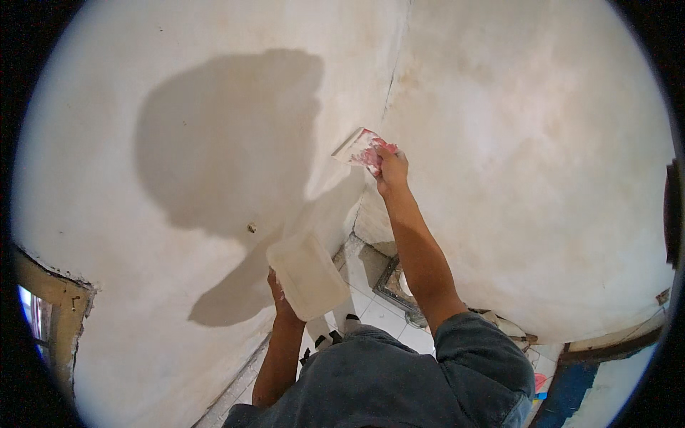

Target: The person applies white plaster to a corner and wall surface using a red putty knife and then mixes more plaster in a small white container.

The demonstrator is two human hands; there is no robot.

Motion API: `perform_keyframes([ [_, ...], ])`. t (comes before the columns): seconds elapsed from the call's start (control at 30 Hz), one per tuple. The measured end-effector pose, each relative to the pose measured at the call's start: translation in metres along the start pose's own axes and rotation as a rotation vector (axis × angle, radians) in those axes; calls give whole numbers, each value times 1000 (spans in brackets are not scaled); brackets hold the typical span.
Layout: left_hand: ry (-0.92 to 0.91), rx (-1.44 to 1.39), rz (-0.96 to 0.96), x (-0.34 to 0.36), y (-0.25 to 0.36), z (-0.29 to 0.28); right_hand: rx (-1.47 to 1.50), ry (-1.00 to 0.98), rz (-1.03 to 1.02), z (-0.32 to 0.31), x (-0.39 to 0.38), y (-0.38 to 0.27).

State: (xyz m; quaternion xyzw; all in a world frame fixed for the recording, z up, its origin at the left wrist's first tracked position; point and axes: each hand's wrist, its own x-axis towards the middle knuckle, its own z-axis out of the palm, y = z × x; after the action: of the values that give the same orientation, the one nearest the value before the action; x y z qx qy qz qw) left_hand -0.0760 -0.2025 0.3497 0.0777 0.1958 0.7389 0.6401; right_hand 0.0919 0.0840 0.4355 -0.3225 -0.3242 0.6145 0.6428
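Note:
My right hand [392,171] is closed round a wide putty knife [351,148] with red and white smears. The blade is up at the inside corner, by the pale left wall [107,171]; whether its edge touches the plaster I cannot tell. Lower down, my left hand [281,294] grips the side of a shallow, cream rectangular tray [308,277] with rounded corners. Some of the left fingers are hidden by the tray. Any filler in it is hard to make out against its pale colour.
A dark crack [389,93] runs down the wall corner. On the left wall are a small plug or hole [251,227] and a wooden frame [70,303]. A grey square-edged object [389,285] lies on the white tiled floor [378,317]. Brown framing [606,347] stands at lower right.

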Motion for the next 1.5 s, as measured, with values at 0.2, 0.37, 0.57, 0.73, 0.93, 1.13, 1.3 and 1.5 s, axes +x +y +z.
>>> perform_keyframes([
  [0.2,143,52,54,16,-17,-30,-205,86,-203,61,14,-50],
  [0.37,116,14,37,15,-20,-20,-49,-79,-176,35,21,-74],
  [0.57,124,64,91,22,-18,-3,-94,-116,-12,-14,66,-10],
  [0.73,71,-37,37,15,-17,-20,-162,-72,-155,80,86,-59],
  [0.93,161,14,14,7,-12,-29,-71,-205,-159,133,46,-144],
  [1.13,124,-55,-32,2,-11,-18,-44,-204,76,20,25,-81],
  [1.3,110,-67,-43,-4,-4,-19,-348,-93,-115,11,18,-62],
  [1.5,40,-31,-68,2,-20,-12,-1040,182,-1010,51,40,-40],
])
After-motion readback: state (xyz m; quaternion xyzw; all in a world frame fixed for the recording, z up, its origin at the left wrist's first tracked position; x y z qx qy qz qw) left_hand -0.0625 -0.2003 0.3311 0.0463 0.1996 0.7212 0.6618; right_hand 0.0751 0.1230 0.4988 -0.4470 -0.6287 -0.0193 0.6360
